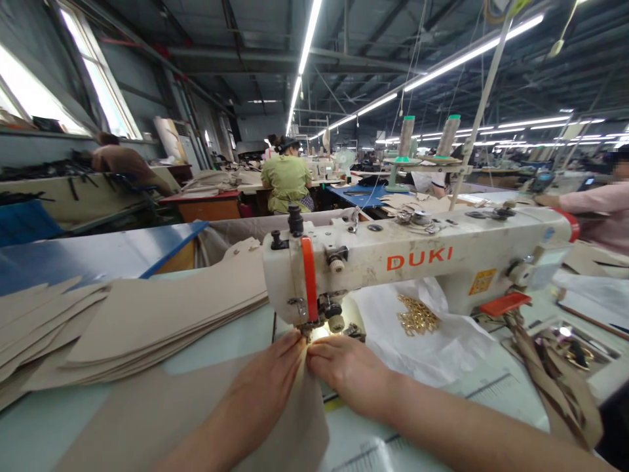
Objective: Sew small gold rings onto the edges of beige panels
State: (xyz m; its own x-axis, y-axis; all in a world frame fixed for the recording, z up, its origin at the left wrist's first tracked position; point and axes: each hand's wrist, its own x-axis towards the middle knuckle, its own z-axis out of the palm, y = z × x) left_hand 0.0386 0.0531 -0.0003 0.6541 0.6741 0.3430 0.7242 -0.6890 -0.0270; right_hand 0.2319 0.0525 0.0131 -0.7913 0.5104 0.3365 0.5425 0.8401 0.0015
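Left hand (268, 387) and right hand (351, 373) pinch the cloth (187, 419) fold together at 6 o'clock of the sewing machine (442, 275) head, where a sudden stitch could pierce the close fingertips.

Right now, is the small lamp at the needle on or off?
On. A bright glow shows under the machine, on the fabric that the left hand and the right hand hold.

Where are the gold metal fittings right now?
Head view, right of centre: the gold fittings lie on a white bag under the sewing machine arm, beyond the right hand.
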